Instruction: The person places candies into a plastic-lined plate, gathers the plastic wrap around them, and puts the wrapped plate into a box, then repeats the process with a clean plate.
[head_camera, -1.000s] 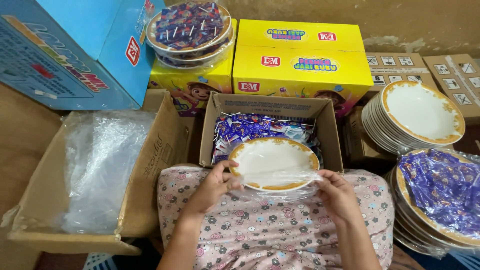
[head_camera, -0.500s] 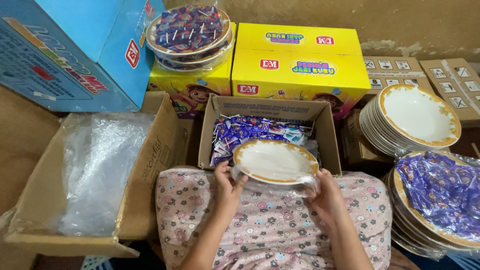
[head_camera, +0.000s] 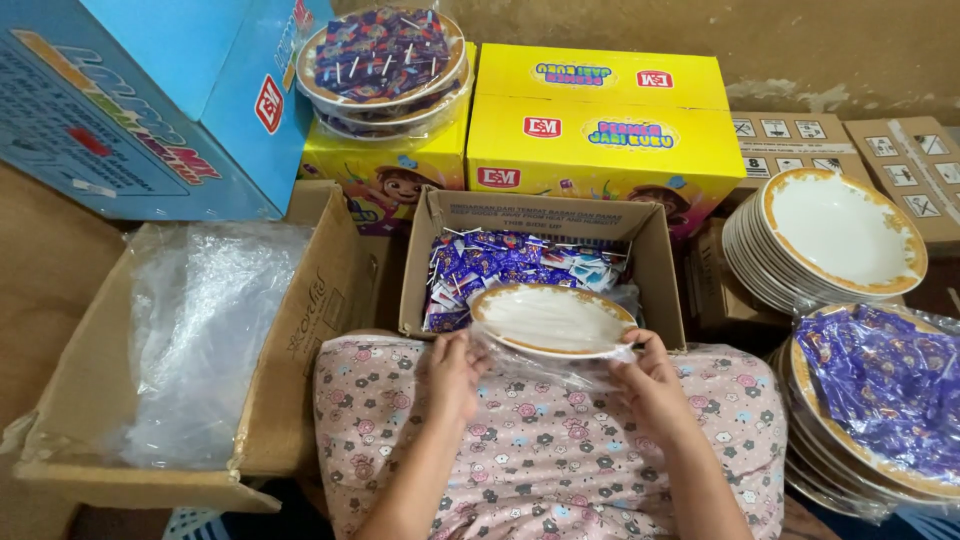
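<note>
Over the candy box (head_camera: 545, 265), the left hand (head_camera: 455, 372) and right hand (head_camera: 648, 385) pinch a thin plastic bag (head_camera: 545, 362) around the white plate (head_camera: 550, 320). If the fingers slip, the plate could tip into the box.

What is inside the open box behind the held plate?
The box holds purple and blue wrapped sweets. The plate covers its near part, so the contents there and the bottom are hidden.

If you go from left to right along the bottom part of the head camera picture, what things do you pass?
Cardboard box of clear plastic bags → left hand → white plate with gold rim in a clear bag → right hand → stack of plates topped with purple candy packets.
</note>
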